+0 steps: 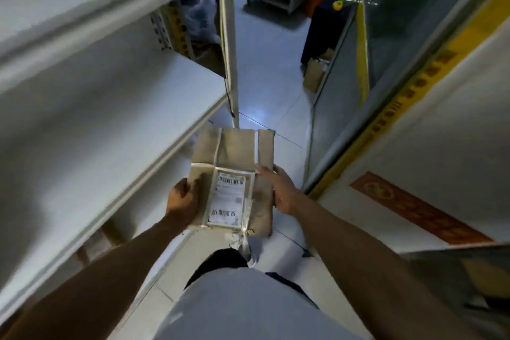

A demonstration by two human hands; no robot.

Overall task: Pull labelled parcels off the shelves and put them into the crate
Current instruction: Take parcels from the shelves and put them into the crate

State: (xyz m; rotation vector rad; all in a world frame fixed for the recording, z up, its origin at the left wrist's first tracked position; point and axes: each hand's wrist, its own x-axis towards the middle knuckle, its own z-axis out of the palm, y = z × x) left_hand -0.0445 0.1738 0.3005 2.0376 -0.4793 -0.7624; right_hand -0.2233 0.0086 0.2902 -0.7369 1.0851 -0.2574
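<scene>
Parcel [234,174] in brown paper, taped, white barcode label [227,197], print too blurry to read.
Left hand [183,197] and right hand [281,190] each grip a side edge, fingers curled round it.

A narrow aisle of bare floor [265,85] runs ahead between the white shelves [110,107] at left and a glass door [386,50] at right, a cardboard box [313,77] narrowing it.

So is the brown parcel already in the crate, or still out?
Still out. Both the left hand and the right hand hold the parcel in the air above the floor; no crate is in view.
</scene>
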